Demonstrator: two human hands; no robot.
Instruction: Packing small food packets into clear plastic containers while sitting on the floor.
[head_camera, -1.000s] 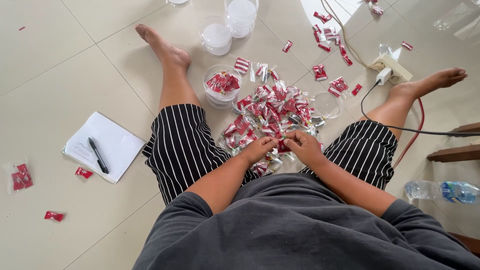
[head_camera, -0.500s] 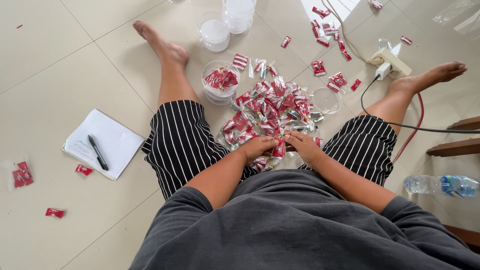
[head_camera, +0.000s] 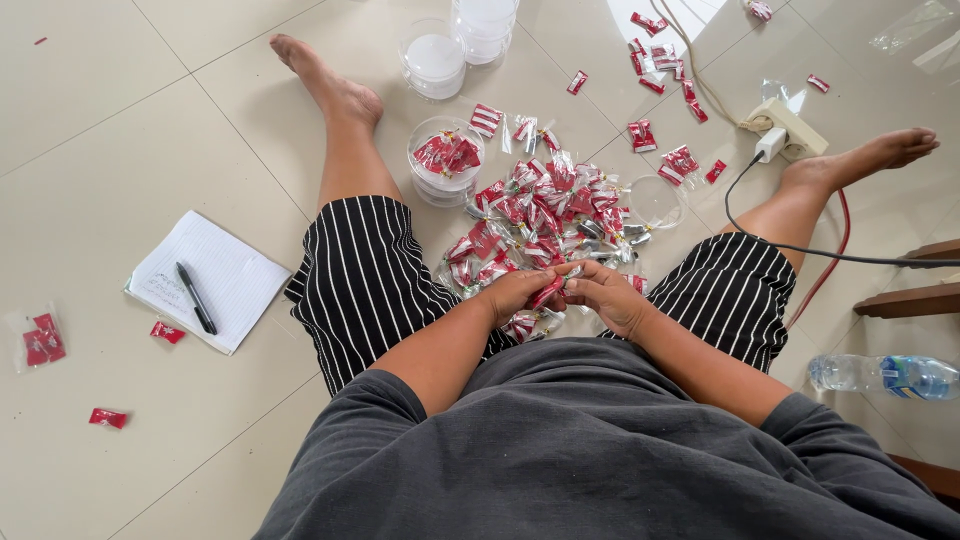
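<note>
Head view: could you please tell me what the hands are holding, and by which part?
Both hands, left and right, hold one small red sachet between them, fingertips pinching its opposite ends, just above the pile of sachets on the floor.

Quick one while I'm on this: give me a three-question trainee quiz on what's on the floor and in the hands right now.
1. True or false: the pen lies on the notepad.
2. Multiple choice: the plastic water bottle lies on the person's A) left side B) right side C) between the legs.
3. Short answer: what do the left hand and right hand hold between them, and over what?

Key
1. True.
2. B.
3. One small red packet, pinched by both hands, just above the near edge of the pile of red and clear packets on the floor between the legs.
</note>
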